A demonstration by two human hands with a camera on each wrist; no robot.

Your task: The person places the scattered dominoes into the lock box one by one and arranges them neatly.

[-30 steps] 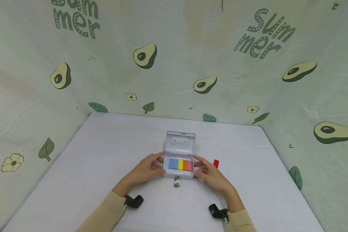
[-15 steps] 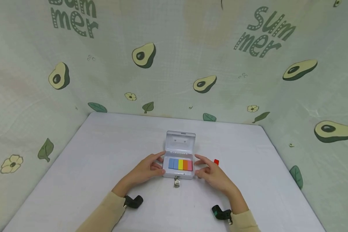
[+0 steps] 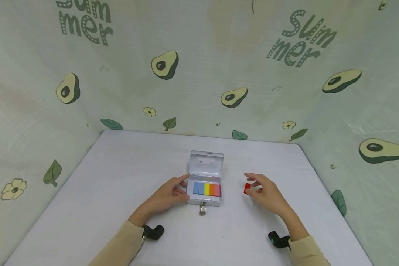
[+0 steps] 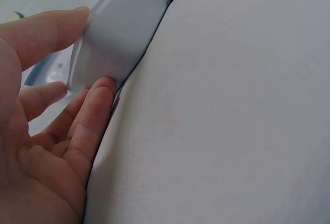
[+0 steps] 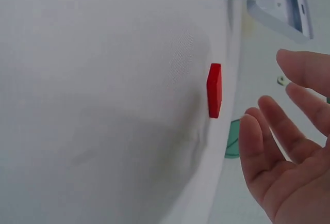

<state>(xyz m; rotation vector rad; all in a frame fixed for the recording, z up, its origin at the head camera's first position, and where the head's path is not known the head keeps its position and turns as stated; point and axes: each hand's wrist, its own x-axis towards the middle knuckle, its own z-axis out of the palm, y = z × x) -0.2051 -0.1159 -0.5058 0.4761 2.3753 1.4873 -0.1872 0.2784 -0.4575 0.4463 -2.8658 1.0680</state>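
A small white metal box [image 3: 194, 201] lies at mid-table, its hinged lid [image 3: 207, 163] raised. In it sits a row of coloured strips [image 3: 207, 189], blue through yellow and orange to pink. My left hand [image 3: 164, 193] touches the box's left side, fingers extended; the left wrist view has thumb and fingertips against the box's wall [image 4: 113, 41]. To the right, my right hand [image 3: 268, 191] is over a red flat block [image 3: 246, 187], partly covering it in the head view. In the right wrist view the block [image 5: 214, 91] lies on the cloth, apart from the spread fingers.
A silver clasp [image 3: 203, 209] hangs from the box's front, towards me. White cloth [image 3: 146, 155] covers the table, and a printed fabric wall [image 3: 199, 74] rises behind it and at both sides. A black wrist camera [image 3: 278, 240] juts from the right sleeve.
My right hand has left the box's right side and moved right to the red block. My left hand stays at the box, which has not moved.
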